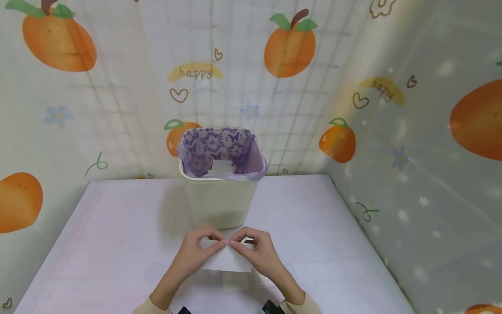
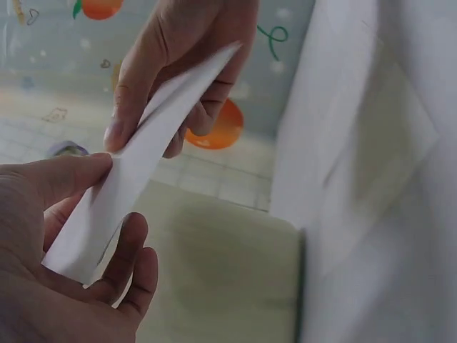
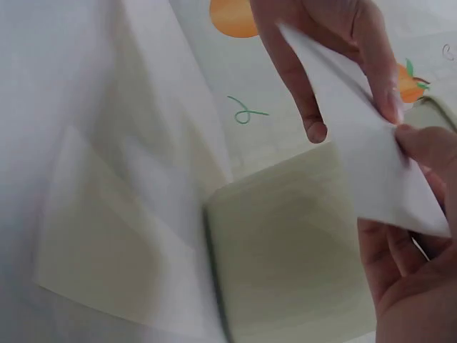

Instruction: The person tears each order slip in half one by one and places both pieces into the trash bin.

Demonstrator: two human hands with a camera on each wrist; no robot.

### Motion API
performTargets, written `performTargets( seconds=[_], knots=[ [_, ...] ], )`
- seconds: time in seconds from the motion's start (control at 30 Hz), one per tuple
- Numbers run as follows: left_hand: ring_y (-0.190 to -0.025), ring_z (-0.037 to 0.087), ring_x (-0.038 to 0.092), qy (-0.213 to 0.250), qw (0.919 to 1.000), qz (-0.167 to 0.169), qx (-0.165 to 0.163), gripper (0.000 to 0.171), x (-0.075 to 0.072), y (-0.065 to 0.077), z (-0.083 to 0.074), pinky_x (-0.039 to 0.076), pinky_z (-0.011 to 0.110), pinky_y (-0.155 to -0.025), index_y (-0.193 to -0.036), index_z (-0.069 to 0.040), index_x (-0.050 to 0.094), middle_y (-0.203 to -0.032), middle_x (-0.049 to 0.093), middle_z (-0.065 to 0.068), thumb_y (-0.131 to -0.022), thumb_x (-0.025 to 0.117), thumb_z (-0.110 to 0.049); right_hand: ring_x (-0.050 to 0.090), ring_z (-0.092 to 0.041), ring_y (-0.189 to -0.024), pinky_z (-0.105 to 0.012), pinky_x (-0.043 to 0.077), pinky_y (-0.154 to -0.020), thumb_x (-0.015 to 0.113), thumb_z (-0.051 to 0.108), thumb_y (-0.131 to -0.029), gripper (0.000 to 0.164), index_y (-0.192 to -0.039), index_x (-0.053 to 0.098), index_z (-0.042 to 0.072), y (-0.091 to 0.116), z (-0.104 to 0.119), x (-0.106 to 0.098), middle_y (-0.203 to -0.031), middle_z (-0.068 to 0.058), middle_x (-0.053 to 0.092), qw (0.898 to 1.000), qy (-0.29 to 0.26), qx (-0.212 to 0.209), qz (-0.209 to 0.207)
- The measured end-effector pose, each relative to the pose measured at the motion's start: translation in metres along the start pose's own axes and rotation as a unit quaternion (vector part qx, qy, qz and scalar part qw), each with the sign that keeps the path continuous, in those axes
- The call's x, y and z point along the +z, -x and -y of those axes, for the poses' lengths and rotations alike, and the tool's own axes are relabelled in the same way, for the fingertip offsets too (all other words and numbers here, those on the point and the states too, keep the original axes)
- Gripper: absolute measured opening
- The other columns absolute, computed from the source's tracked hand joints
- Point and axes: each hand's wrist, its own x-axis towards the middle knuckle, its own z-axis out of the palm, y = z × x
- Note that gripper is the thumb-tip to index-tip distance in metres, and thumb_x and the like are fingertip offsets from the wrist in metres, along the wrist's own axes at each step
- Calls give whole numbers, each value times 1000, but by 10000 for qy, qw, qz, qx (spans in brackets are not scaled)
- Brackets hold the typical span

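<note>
By the left hand (image 1: 196, 249) and right hand (image 1: 262, 249), close together, a white paper (image 1: 228, 259) is pinched at its upper edge; it is held over the table (image 1: 321, 244), before the bin (image 1: 220, 203); tearing seems in hand; steady, opposed pulling would be called for.

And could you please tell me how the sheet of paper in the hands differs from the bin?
The sheet of paper is thin and white, while the bin is a deep, cream container with a purple patterned liner. The sheet of paper is pinched by the left hand and right hand, whereas the bin stands upright on the table. The sheet of paper also looks smaller than the bin. Both are pale.
</note>
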Motion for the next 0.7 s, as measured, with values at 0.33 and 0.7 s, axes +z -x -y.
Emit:
performTargets(
  seconds=[0.33, 0.7],
  knots=[
    [-95, 13, 66, 132, 9998, -12, 121, 8, -4, -21, -27, 52, 32, -91, -95, -27, 80, -93, 74, -10, -92, 84, -20, 73, -11, -95, -42, 60, -88, 78, 16, -97, 6, -97, 77, 22, -12, 32, -24, -92, 4, 78, 9989, 218, -389, -130],
    [-93, 15, 66, 273, 9983, -59, 517, 3, -15, -41, -53, 54, 33, -90, -94, -17, 80, -91, 74, -5, -93, 82, -14, 73, -10, -94, -50, 61, -88, 78, 20, -97, 6, -98, 78, 14, -31, 61, -42, -94, 7, 78, 9965, 515, -655, -56]
  ],
)
